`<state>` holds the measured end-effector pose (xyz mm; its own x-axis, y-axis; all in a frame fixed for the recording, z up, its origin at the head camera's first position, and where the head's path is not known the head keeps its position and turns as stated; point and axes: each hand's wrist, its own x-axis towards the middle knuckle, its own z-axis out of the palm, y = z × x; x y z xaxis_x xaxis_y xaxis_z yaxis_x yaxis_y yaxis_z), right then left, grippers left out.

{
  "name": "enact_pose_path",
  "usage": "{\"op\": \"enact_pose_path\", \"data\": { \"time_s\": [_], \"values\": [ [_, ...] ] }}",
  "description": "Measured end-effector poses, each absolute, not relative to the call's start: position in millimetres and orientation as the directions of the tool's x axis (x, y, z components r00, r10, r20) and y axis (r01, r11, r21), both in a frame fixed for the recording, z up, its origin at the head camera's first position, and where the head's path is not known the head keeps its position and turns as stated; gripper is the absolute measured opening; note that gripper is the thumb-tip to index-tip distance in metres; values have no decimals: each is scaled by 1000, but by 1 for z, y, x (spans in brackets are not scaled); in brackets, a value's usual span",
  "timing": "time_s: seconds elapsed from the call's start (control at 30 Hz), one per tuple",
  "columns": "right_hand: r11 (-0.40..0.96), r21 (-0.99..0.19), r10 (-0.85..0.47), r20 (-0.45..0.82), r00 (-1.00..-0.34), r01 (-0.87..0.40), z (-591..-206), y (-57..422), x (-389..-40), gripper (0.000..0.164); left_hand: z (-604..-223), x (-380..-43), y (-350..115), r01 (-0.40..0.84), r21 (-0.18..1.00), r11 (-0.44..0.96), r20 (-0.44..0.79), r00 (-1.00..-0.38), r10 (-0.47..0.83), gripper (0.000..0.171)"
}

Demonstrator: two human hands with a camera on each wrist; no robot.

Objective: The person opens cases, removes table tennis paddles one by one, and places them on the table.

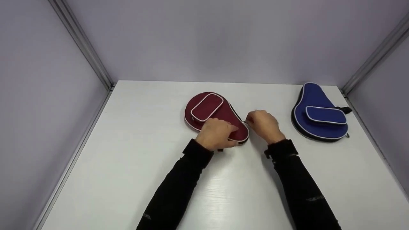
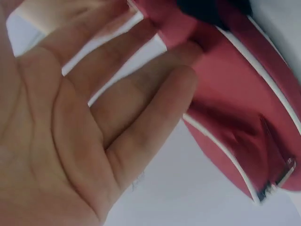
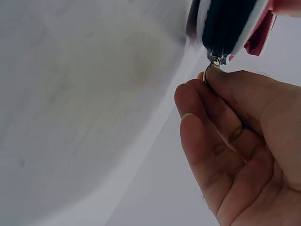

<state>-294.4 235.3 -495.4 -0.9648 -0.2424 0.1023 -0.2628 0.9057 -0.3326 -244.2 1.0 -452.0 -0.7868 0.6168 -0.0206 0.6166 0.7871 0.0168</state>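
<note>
Pale wall panels [image 1: 220, 41] are set behind and beside a white table [image 1: 134, 153], on which two padded cases are laid. The red case [image 1: 225, 115] is placed near the middle, towards the far edge, its narrow end directed right and towards the person; the blue case [image 1: 314, 99] is set well apart at the right. The red case is crossed by the left hand [image 1: 218, 133], whose fingers are extended over the fabric, with nothing gripped. If too little weight is put on by those flat fingers, the whole case could be dragged or swivelled by a tug from the other side. The right hand [image 1: 263, 126] is held at the edge by the narrow end, its thumb and forefinger closed in a pinch, its other fingers loosely bent. Along the dark side band [image 3: 230, 28], fabric could be caught and the run jammed, were the edge allowed to buckle. Smallest of all, the metal zip pull [image 3: 206, 76] is pinched; because so little of it is offered to the fingertips, it could be lost through a slip, or strained if pulled outward rather than along the seam.
</note>
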Motion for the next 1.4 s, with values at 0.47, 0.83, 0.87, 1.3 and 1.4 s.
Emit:
{"op": "enact_pose_path", "data": {
  "time_s": [0.47,0.83,0.87,1.3,1.4],
  "values": [
    [913,-342,-227,35,-973,-225,-499,240,-295,16,-468,-282,-34,638,110,762,-13,-766,643,87],
    [916,-336,-231,7,-973,-220,-498,238,-296,17,-490,-290,-40,555,41,831,-31,-831,556,103],
    [915,-337,-232,8,-973,-221,-498,238,-296,17,-490,-291,-41,549,36,835,-31,-835,550,102],
    [910,-330,-255,34,-966,-252,-498,236,-295,14,-496,-294,-49,446,55,893,-25,-894,448,97],
    [905,-335,-265,36,-964,-261,-498,235,-294,14,-494,-295,-52,424,47,905,-35,-904,426,98]
  ]
}}
